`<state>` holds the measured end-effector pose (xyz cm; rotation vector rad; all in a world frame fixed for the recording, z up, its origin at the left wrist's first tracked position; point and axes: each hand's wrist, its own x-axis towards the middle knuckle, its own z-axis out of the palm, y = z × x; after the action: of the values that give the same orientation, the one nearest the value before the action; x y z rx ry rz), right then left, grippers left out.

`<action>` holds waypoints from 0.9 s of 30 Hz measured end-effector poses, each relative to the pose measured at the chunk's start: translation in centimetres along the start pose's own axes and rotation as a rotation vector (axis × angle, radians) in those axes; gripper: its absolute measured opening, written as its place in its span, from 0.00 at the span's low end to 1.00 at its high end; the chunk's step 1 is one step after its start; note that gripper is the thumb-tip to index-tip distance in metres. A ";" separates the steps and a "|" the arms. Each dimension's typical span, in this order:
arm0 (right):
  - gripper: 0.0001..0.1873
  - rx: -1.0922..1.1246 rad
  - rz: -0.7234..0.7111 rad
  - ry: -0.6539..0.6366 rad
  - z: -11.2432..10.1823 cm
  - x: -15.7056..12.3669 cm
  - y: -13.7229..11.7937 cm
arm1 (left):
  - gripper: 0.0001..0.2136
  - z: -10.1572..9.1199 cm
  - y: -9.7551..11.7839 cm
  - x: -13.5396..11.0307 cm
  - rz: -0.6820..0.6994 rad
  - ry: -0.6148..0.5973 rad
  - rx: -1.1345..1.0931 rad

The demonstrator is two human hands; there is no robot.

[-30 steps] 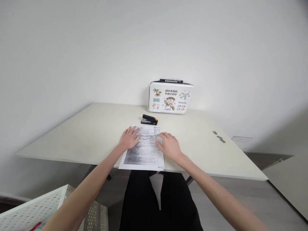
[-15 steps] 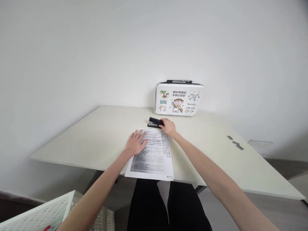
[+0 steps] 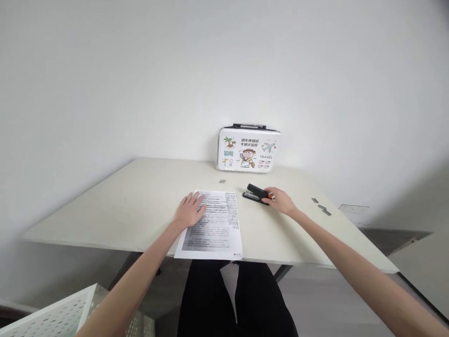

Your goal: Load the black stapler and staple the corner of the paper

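A printed sheet of paper (image 3: 217, 238) lies at the table's front edge, its lower end reaching to the edge. My left hand (image 3: 190, 210) rests on the sheet's upper left side, fingers spread and flat. To the right of the paper, a black stapler (image 3: 253, 194) sits on or just above the tabletop; I cannot tell which. My right hand (image 3: 280, 201) grips its right end, where a bit of orange shows by the fingers. Small grey staple strips (image 3: 222, 181) lie behind the paper.
A white carry case (image 3: 245, 150) with cartoon prints stands at the back against the wall. More grey staple strips (image 3: 322, 206) lie on the right of the table (image 3: 105, 201). A white perforated basket (image 3: 52, 311) is below at the lower left.
My right hand has moved right and nearer to me with the stapler, away from the top of the paper. Staple strips behind the sheet now show. My left hand stays on the paper.
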<state>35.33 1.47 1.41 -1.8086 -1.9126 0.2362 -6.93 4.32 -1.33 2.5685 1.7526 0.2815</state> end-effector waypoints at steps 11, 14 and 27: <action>0.21 0.277 -0.083 -0.073 -3.9 -9.6 5.2 | 0.33 -0.3 -0.3 0.7 0.008 0.003 0.028; 0.25 0.372 -0.038 -0.072 -3.9 -10.8 5.1 | 0.33 -0.7 -0.6 1.3 0.024 -0.015 0.036; 0.28 0.556 0.131 0.069 -3.2 -11.2 3.9 | 0.14 -4.1 11.5 3.0 0.526 0.101 -0.152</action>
<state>40.20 -9.67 -0.18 -1.5336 -1.4858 0.6684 4.04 2.46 4.43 2.8903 0.9927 0.5351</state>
